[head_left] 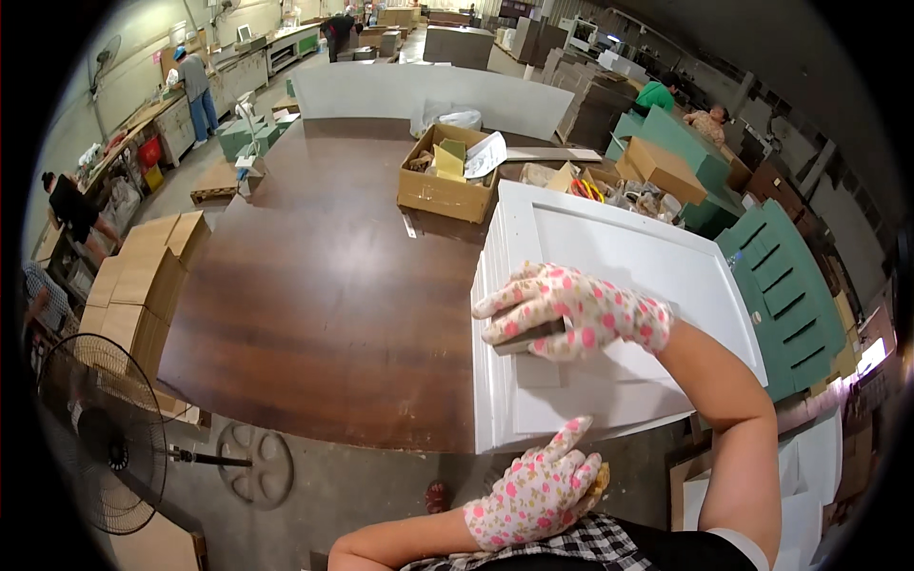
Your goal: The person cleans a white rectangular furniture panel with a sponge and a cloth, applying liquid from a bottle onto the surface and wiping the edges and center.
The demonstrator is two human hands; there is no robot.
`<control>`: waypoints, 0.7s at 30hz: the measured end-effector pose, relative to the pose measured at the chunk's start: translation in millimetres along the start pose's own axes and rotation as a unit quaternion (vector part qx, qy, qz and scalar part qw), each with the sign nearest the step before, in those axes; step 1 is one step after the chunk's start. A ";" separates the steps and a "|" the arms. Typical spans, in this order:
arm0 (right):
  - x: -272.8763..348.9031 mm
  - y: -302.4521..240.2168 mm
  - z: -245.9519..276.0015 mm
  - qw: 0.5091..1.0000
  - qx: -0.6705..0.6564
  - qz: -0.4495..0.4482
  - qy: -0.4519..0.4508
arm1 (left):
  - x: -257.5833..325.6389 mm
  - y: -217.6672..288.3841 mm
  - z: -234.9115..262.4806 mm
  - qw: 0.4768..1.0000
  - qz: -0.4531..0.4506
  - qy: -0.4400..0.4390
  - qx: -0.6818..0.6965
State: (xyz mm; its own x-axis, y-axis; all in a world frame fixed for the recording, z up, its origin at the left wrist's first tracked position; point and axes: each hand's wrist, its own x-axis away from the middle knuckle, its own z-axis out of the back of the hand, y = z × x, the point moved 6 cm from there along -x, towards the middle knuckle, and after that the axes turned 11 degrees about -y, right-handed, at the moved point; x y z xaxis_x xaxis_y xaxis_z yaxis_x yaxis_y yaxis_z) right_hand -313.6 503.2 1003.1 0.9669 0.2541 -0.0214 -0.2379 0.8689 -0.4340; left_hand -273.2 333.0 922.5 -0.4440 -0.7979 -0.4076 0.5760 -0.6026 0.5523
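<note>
Both of my hands wear white gloves with a pink floral print. My right hand point(581, 309) is closed around a dark grey-brown block point(526, 341), which looks like a sanding block, at the left part of a white panel point(647, 257). That panel has a raised frame and tops a stack of similar white panels. My left hand point(533, 495) is close to my body, below the stack's near edge. Its index finger points out while the other fingers curl around a crumpled tan-yellow piece point(598, 485), mostly hidden by the glove.
The stack rests on a glossy brown table point(324, 285). Beyond it stand an open cardboard box point(443, 195) of scraps and a plastic bag point(447, 118). A black fan point(105, 433) is at the left, near stacked cartons point(143, 276). Green slotted panels point(781, 295) lean at the right. Several people work farther off.
</note>
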 end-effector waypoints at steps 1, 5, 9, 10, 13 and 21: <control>3.9 9.4 1.1 1.000 -0.010 -0.010 0.009 | -0.8 2.1 1.1 1.000 -0.013 0.014 0.004; 9.9 125.2 50.9 0.982 0.124 -0.060 0.130 | -7.6 6.4 -8.5 0.998 -0.015 -0.045 0.044; 10.3 196.8 86.2 0.870 0.178 -0.415 0.199 | -6.0 2.0 -1.2 0.999 -0.006 0.029 0.015; 7.5 195.4 87.9 0.858 0.173 -0.426 0.228 | -4.8 0.3 1.3 0.999 0.000 0.053 0.002; 7.7 190.5 73.0 0.866 0.094 -0.440 0.215 | -4.2 -0.2 4.3 0.999 -0.004 0.046 -0.004; 39.1 193.0 84.1 0.854 0.250 -0.328 0.318 | -10.3 1.6 4.2 1.000 0.004 0.005 -0.011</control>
State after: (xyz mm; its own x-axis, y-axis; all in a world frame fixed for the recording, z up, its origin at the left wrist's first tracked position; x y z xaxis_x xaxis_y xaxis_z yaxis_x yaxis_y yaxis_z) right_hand -329.4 716.5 994.3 0.7237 -0.5003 -0.4753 0.5181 0.8489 -0.1046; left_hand -270.6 340.3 930.6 -0.4318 -0.8033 -0.4102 0.5950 -0.5955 0.5397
